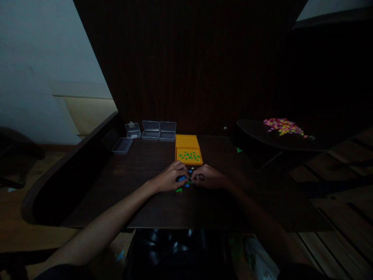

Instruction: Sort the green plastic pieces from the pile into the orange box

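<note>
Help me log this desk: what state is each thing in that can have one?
Yellow box: open, green pieces inside.
Adjoining clear cases: both open.
Small clear case: open.
Leftmost clear container: can't tell.
Colourful bits: loosely heaped.
Left hand: curled at blue pieces.
Right hand: curled, grip unclear.

A head-worn camera looks forward and down, from above, across the desk (180, 210).
</note>
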A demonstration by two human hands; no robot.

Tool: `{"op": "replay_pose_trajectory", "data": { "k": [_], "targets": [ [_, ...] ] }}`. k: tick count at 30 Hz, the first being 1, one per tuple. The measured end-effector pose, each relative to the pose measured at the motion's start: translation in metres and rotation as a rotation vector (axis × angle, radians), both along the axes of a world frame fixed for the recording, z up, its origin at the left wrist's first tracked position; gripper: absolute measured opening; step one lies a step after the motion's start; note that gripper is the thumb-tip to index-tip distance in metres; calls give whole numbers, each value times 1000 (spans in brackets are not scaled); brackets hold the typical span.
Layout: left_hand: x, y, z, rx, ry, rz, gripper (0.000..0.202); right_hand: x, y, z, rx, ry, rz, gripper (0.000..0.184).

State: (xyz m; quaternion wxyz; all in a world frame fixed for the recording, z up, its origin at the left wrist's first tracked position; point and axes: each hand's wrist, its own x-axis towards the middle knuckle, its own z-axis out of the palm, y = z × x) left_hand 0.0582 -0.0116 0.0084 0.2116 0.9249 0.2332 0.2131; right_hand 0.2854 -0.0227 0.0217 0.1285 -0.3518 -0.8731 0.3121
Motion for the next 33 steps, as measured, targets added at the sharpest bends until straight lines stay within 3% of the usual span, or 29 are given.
{"op": "replay_pose_trajectory", "data": {
  "k": [19,33],
  "targets": [
    [-1,-1,2,-15,4,15,14,2,1,7,57,-62,-44,20],
    [-1,0,2,0,14,7,10,0,0,0,114,-61,-20,26]
  ]
}}
